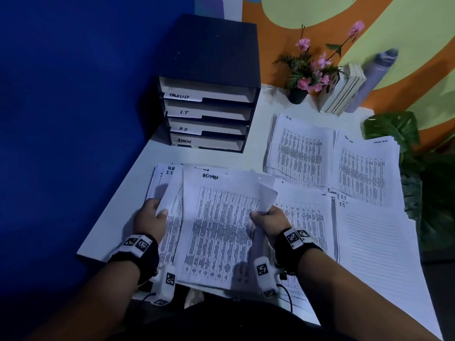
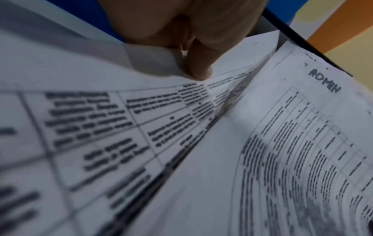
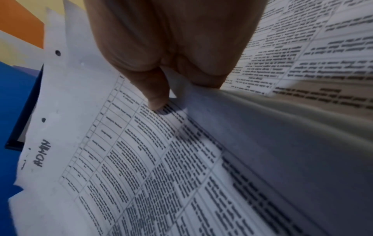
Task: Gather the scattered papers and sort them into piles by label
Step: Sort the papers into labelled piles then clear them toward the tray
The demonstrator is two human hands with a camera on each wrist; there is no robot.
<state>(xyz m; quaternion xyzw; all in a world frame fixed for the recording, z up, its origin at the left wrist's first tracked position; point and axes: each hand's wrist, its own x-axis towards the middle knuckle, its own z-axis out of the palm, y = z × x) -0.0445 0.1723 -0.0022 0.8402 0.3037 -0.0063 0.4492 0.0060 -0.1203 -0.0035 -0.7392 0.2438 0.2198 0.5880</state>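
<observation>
A printed sheet labelled ADMIN (image 1: 216, 230) is held up over the front of the white table (image 1: 138, 166). My right hand (image 1: 258, 215) pinches its curled right edge, thumb on top; the right wrist view shows that hand (image 3: 161, 95) on the ADMIN sheet (image 3: 131, 167). My left hand (image 1: 160, 210) grips the left side of a fanned stack of papers (image 1: 170, 190), whose top corners read H.R and I.T. In the left wrist view the left hand (image 2: 198, 70) presses its thumb onto a table-printed page, with the ADMIN sheet (image 2: 292, 151) to its right.
Sorted piles lie to the right: an H.R pile (image 1: 298, 148), a tasklist pile (image 1: 364, 168), an I.T pile (image 1: 374, 244), and one beneath my right hand (image 1: 305, 217). A dark file tray (image 1: 206, 112) labelled TASKLIST, I.T, H.R, ADMIN stands at the back left. A flower pot (image 1: 299, 94) and books (image 1: 342, 92) stand behind.
</observation>
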